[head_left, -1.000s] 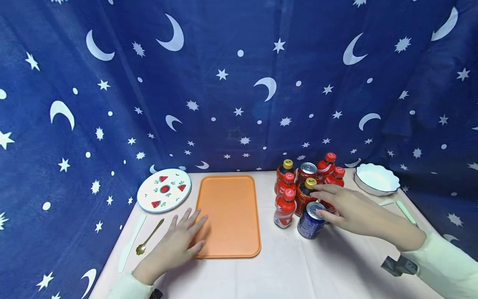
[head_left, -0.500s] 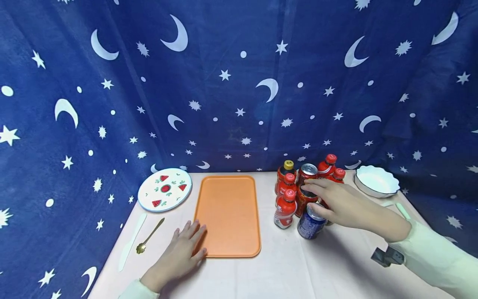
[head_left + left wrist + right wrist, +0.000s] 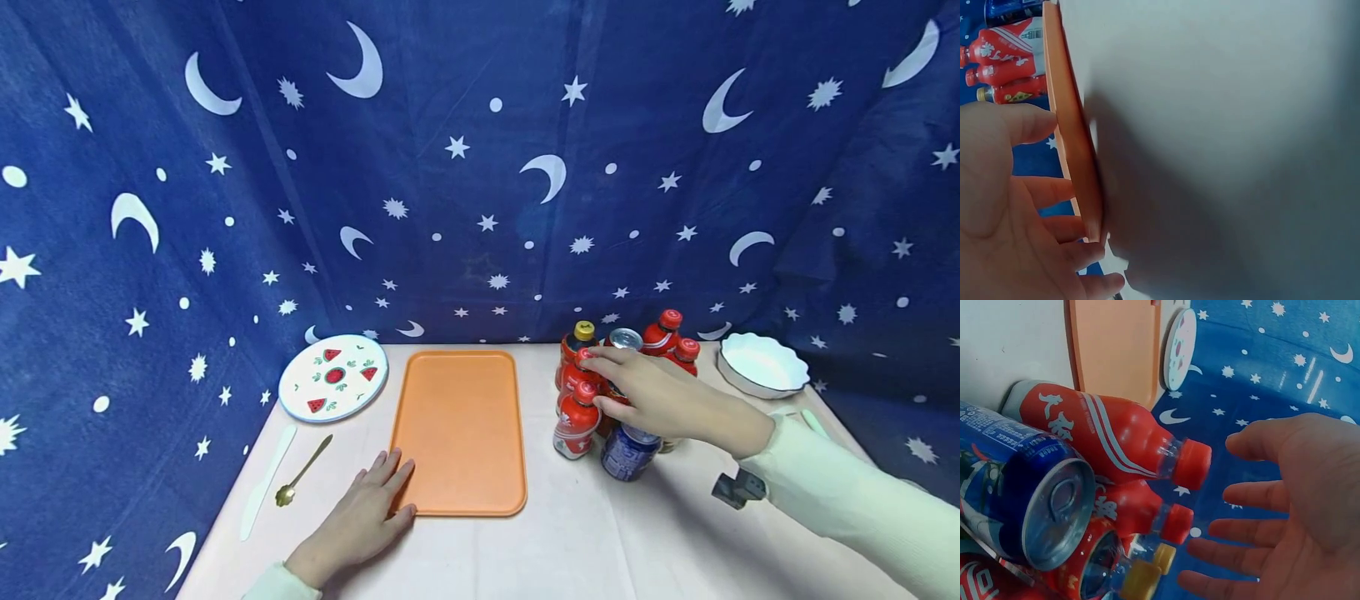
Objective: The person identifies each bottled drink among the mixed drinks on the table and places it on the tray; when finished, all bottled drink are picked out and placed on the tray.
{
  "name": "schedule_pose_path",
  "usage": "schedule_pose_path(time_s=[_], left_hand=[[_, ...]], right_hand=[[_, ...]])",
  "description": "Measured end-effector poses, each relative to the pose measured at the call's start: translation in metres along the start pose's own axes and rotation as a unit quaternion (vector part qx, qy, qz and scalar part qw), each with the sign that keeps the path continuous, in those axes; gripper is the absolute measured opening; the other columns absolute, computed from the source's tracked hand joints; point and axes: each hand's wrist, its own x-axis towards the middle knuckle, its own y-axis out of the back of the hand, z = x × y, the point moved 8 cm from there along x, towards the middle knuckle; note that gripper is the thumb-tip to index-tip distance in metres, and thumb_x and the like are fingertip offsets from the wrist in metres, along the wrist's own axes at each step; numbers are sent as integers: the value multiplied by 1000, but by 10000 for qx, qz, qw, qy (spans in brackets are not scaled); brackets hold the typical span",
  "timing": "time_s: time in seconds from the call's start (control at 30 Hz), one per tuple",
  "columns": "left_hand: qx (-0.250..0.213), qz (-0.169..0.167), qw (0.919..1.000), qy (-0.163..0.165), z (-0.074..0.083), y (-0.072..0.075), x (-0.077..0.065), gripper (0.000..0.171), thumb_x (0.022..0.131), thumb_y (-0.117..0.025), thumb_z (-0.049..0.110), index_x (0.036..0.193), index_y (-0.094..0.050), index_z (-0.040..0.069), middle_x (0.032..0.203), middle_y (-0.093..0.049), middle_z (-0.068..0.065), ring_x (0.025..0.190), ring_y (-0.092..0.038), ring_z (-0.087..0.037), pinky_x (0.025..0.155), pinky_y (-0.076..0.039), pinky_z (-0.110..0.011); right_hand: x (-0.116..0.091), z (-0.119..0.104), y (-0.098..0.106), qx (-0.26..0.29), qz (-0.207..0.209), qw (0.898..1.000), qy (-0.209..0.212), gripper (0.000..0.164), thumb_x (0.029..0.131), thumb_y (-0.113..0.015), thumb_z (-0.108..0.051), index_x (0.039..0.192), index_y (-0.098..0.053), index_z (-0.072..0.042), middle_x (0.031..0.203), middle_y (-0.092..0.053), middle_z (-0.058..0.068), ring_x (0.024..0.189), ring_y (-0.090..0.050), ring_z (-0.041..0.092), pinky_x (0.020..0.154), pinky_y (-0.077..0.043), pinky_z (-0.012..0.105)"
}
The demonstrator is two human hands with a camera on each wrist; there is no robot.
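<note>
Red bottle (image 3: 576,427) Below a Hovering Hand

Far left on the table (image 3: 547,542) I see a melon-print plate (image 3: 315,379), with a pale knife (image 3: 267,483) and a gold spoon (image 3: 303,472) nearer me. Next, the left hand (image 3: 360,512) lies with fingers spread at the near left side of an orange tray (image 3: 459,433), gripping nothing. Right of the tray stands the red bottle, upright at the front of a cluster, with a blue can (image 3: 628,454) beside it. Over them hangs the right hand (image 3: 656,392), fingers apart and holding nothing. Farthest right sits a scalloped bowl (image 3: 763,367).

I'd judge the step to be a reach into the cluster; which drink is meant, I cannot tell. The next move seems to call for settling on one and closing around it without knocking its neighbours.

From the head, the right hand covers the can's silver lid (image 3: 1057,522) and part of the cluster; the right wrist view shows that lid, two gold caps (image 3: 1141,579) and a gap before the fingers. Only the left wrist view shows the thumb against the tray's side.
</note>
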Motion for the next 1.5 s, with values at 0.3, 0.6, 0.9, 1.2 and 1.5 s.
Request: schedule_pose_path(time_s=[0.3,0.6,0.9,1.2,1.5], left_hand=[[9,-51,10000,38,-2,-4,-2,58,88,-56,41,136,-45,9,147,-30,-14,135,-25,-34,103,-28,-55],[161,112,9997,129,-7,-4,-6,59,88,-56,43,135,-47,9,150,-20,-16,135,-24,-33,103,-30,-52],[515,293,9982,-15,-8,-4,-7,61,88,-53,46,133,-49,4,149,-26,-14,135,-27,-32,103,-29,-54],[893,297,9946,-431,-7,-5,-9,68,89,-49,52,136,-44,3,150,-22,-16,135,-25,-32,103,-29,-54],[970,527,9908,-781,-7,-5,-11,65,90,-50,49,133,-47,0,148,-26,-18,134,-26,-35,102,-30,-53]], right_hand=[[4,0,-13,-30,-137,9999,10,53,81,-66,-37,126,-56,-9,132,-49,14,110,-56,30,76,-53,46],[8,0,-15,-72,144,9999,-22,49,78,-69,-30,120,-59,-8,121,-52,14,95,-60,26,73,-54,44],[13,-8,-24,313,-1,9995,84,42,78,-71,-27,116,-61,-10,106,-52,5,72,-56,9,66,-55,29],[17,-16,-31,671,-128,9968,419,33,76,-74,-18,108,-63,-16,94,-54,-4,77,-57,5,65,-54,23],[18,-15,-36,885,-107,9953,367,32,75,-75,-11,104,-64,-17,94,-55,-5,79,-57,5,65,-53,21]])
